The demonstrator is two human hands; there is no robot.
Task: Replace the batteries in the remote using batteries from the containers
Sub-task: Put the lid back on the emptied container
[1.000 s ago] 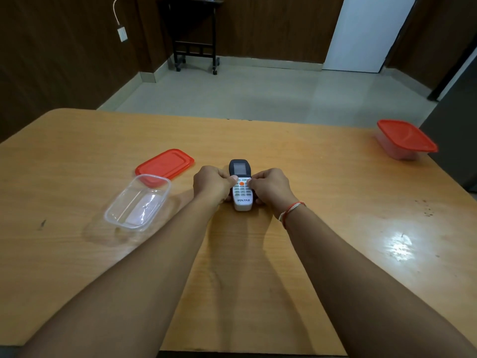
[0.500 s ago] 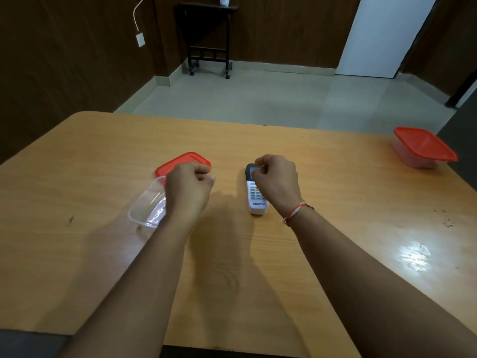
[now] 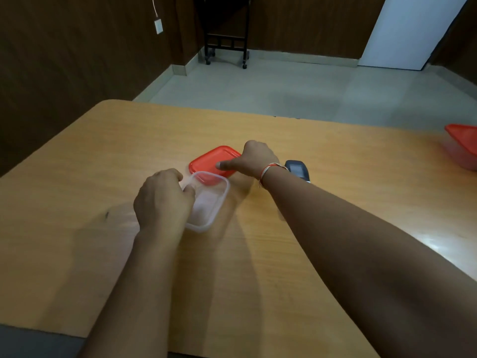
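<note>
An open clear plastic container (image 3: 210, 202) sits on the wooden table (image 3: 258, 267), and nothing shows inside it. My left hand (image 3: 162, 200) grips its left rim. Its red lid (image 3: 209, 161) lies just behind it, partly under the far rim. My right hand (image 3: 254, 158) reaches across to the lid's right edge, thumb on top and fingers curled over the far side. The remote (image 3: 298, 170) lies face up to the right, mostly hidden behind my right wrist; only its dark display end shows.
A second container with a red lid (image 3: 462, 146) stands shut at the table's far right edge. Beyond the table are a tiled floor, dark wood walls and a black wheeled stand (image 3: 227, 40).
Both hands left the remote and moved left. My left hand came down onto the clear container's rim and my right hand crossed over to the red lid. The camera turned left.
</note>
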